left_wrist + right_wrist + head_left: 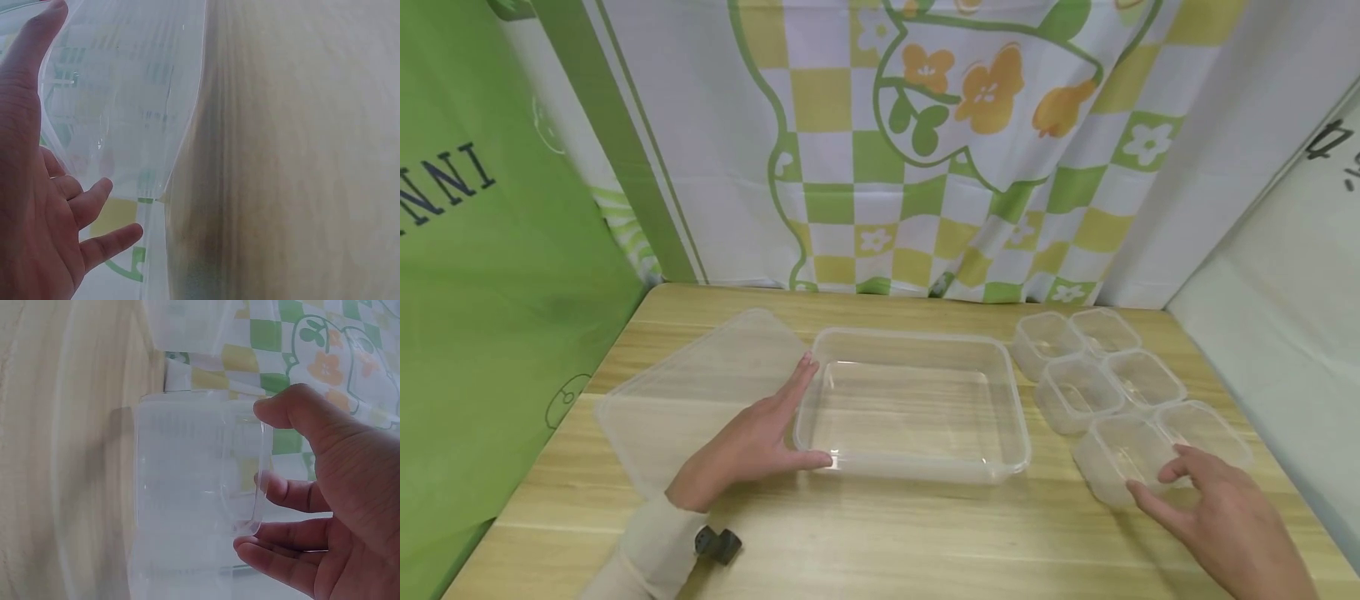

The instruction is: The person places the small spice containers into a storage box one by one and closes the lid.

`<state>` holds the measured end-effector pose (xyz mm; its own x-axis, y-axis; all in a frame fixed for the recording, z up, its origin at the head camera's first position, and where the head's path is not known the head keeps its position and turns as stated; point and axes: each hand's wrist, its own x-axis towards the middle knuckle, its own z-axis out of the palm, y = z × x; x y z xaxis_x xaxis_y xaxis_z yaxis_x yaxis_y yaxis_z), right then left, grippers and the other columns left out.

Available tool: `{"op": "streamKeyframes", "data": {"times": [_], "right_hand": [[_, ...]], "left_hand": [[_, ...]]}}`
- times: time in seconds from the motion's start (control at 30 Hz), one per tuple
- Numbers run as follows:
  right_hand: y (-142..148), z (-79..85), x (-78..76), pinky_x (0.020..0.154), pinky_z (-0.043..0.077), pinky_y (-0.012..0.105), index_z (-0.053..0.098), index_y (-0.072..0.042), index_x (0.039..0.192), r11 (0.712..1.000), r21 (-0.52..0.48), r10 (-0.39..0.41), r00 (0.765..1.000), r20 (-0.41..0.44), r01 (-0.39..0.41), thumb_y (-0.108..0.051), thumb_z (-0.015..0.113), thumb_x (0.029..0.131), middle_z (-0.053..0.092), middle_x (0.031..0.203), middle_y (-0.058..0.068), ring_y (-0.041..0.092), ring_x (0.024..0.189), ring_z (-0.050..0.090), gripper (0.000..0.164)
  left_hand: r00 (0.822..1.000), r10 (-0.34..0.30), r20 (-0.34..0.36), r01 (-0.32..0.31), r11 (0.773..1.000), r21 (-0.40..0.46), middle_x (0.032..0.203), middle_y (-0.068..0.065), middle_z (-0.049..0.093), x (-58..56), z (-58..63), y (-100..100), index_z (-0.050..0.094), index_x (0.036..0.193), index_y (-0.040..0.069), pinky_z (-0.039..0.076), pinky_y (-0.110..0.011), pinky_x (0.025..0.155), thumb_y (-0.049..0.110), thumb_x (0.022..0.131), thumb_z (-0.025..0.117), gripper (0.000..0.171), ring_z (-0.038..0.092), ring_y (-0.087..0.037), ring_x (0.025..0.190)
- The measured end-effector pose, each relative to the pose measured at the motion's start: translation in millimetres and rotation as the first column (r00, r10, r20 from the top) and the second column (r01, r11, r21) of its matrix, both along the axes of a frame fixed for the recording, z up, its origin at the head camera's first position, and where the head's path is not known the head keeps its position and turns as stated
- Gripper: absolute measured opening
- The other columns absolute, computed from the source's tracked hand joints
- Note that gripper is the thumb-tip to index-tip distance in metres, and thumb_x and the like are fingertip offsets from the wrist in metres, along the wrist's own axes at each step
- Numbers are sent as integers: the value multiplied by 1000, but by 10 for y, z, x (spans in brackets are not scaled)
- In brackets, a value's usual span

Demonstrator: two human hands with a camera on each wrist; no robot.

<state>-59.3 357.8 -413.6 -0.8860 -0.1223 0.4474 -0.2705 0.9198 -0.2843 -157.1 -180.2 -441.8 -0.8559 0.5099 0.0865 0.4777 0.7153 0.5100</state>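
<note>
A large clear rectangular plastic container stands without a lid in the middle of the wooden table. My left hand spreads along its left side, thumb at the front corner and fingertips by the left rim. In the left wrist view, the container's wall rises beside the extended fingers. Over at the right, my right hand hovers at the nearest small clear container. Its thumb and fingers are apart around that container's rim; whether they touch it I cannot tell.
Several more small clear containers stand in two columns at the right. A flat translucent lid lies left of the large container, partly behind the left forearm. A patterned curtain hangs along the table's back edge.
</note>
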Motion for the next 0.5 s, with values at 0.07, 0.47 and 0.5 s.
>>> {"op": "streamKeyframes", "data": {"times": [0.07, 0.47, 0.5], "right_hand": [[-7, 36, -3, 71, 37, 30, 63, -15, 82, 1000, -8, 3, 1000, -10, -3, -26, 94, 67, 68, 109, 31, 50, 91, 64, 36], [-102, 259, 10, 69, 34, 20, 60, -18, 83, 1000, -30, -1, 1000, -26, 1, -25, 96, 64, 68, 111, 31, 46, 89, 62, 40], [-109, 273, -1, 70, 35, 19, 60, -19, 82, 999, -31, 3, 999, -40, -4, -24, 95, 64, 68, 110, 30, 44, 90, 62, 40]], "left_hand": [[1000, -1, 4, 1, 1000, 1, 172, 0, -4, 1, 0, -2, -7, 166, 28, 47, -54, 103, 75, 81, 69, 123, 45, -40, 138], [1000, 8, 14, -8, 1000, 3, 172, 1, -4, 6, 5, 7, -7, 166, 29, 48, -54, 101, 73, 81, 72, 123, 49, -41, 135], [1000, 8, 14, -8, 1000, 4, 172, 1, -4, 6, 6, 11, -6, 166, 28, 49, -54, 101, 72, 81, 73, 123, 50, -41, 134]]}}
